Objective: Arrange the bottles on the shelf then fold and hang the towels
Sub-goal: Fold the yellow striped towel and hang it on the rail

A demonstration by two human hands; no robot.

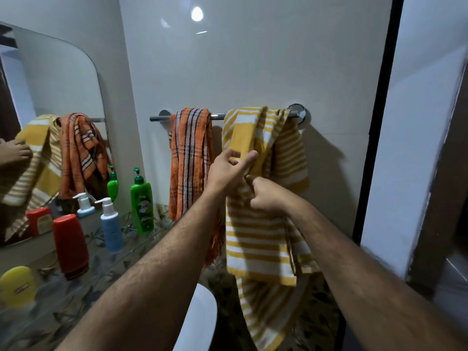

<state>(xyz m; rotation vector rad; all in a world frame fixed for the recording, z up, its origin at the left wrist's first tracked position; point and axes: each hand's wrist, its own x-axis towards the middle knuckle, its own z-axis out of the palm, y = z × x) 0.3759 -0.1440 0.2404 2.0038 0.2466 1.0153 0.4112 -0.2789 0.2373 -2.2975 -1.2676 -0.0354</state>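
We are facing a chrome towel bar (217,116) fixed to a pale tiled wall, with both bare arms reaching toward it. A yellow and white striped towel (258,239) is hanging bunched over the right half of the bar, its long end trailing down past a white basin rim (200,320). Our left hand (229,171) is lying against the towel's upper folds, thumb and forefinger loosely parted, the other fingers curled. Our right hand (268,195) is just below it, fingers (254,192) pressed together in a fist that is pinching a fold of the striped cloth. An orange towel with dark and white stripes (190,163) is draping over the bar's left half, apart from the yellow one. On the leaf-patterned glass shelf (76,300) to the left, a green pump bottle (141,202), a pale blue pump bottle (110,224), a red capless-looking plastic bottle (71,245) and a yellow container (17,285) are standing in a row beside a rounded wall mirror (58,79).
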